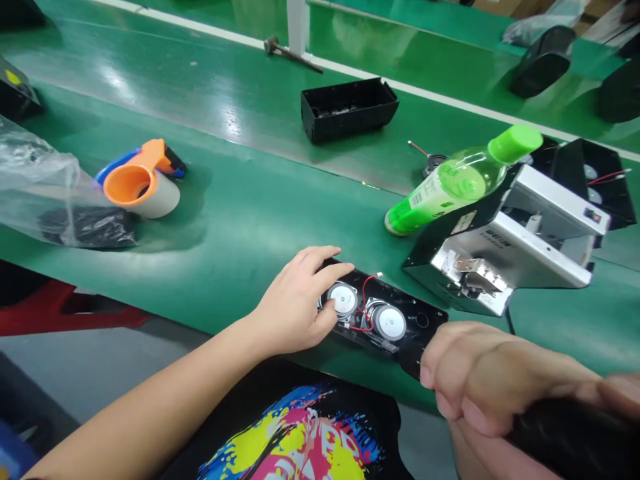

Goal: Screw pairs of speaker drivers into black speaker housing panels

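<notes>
My left hand (300, 303) presses on the left end of a black speaker panel (420, 320), its fingers spread over the edge and one of the round speakers. Two speaker drivers with pale round backs (390, 323) sit in this panel, joined by a thin red wire (365, 293) with a small white plug. My right hand (495, 373) is wrapped around a thick black handle (575, 433), apparently an electric screwdriver, at the lower right. Its working end is mostly hidden by the fingers near the panel's right end.
Behind the panel stand a silver-and-black screw feeder (535, 247) and a green-capped bottle (450, 183). An open black box (350, 110) lies farther back. Left are an orange-and-blue tape dispenser (145, 180) and a clear plastic bag (45, 180). Black housings (595, 177) sit at right.
</notes>
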`<state>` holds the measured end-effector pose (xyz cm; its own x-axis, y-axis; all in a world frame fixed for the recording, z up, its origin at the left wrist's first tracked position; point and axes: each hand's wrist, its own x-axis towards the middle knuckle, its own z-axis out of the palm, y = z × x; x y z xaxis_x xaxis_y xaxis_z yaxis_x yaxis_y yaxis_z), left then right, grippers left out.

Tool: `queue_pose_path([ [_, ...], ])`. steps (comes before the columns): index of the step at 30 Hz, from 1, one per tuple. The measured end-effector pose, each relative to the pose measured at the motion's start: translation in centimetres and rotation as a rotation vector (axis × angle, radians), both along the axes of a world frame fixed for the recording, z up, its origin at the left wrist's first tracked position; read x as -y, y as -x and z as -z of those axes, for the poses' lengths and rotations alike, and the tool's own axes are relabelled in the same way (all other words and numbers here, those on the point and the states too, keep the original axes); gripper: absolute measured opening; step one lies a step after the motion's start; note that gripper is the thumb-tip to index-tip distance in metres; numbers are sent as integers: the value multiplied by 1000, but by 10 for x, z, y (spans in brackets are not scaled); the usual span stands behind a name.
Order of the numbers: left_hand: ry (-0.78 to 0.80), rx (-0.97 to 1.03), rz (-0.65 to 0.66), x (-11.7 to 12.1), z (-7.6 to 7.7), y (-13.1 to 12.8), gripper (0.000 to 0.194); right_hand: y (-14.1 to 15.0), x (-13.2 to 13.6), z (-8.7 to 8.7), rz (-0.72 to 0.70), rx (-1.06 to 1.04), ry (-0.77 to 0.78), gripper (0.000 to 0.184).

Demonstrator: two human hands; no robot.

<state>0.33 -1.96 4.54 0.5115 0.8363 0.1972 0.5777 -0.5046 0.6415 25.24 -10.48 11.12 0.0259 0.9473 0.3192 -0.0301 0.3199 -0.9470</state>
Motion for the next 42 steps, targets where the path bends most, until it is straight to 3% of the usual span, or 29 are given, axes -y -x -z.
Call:
queue_pose_path([
  [2, -11, 5, 1, 0, 1, 0, 55, 9, -6, -2, -3, -15, 24, 21],
  [4, -23, 7, 6, 0, 2, 0, 56, 13, -9, -3, 9, 8, 65, 31],
  [8, -28, 9, 7, 0, 4, 0, 59, 15, -13, -1, 52, 33, 141, 20],
  [12, -24, 16, 5, -1, 3, 0, 59, 18, -16, 1, 49, 15, 163, 40],
  [14, -21, 20, 5, 0, 2, 0, 59, 21, -17, 3, 8, 23, 179, 48],
  [17, -22, 19, 3, 2, 2, 0, 58, 23, -14, 7, -33, -23, 51, 30],
  [20, -56, 17, 5, 5, 4, 1, 59, 22, -8, 10, -174, 39, -45, 25],
  [24, -104, 42, 10, 8, 8, 3, 58, 20, -2, 11, -251, 111, 33, 17],
  [29, -110, 20, 27, 9, 7, 4, 56, 20, -10, 10, -300, 136, -55, 15],
  [31, -105, 8, 31, 9, 5, 4, 56, 18, -18, 7, -322, 219, -18, 20],
  [35, -83, -36, 44, 11, 1, 7, 56, 11, -37, -3, -218, 258, 16, 46],
  [39, -40, -99, 82, 8, -5, 16, 60, 10, -42, -15, -106, 232, -24, 51],
  [42, -42, -154, 129, -1, -10, 23, 68, 11, -32, -20, -54, 242, -63, 49],
])
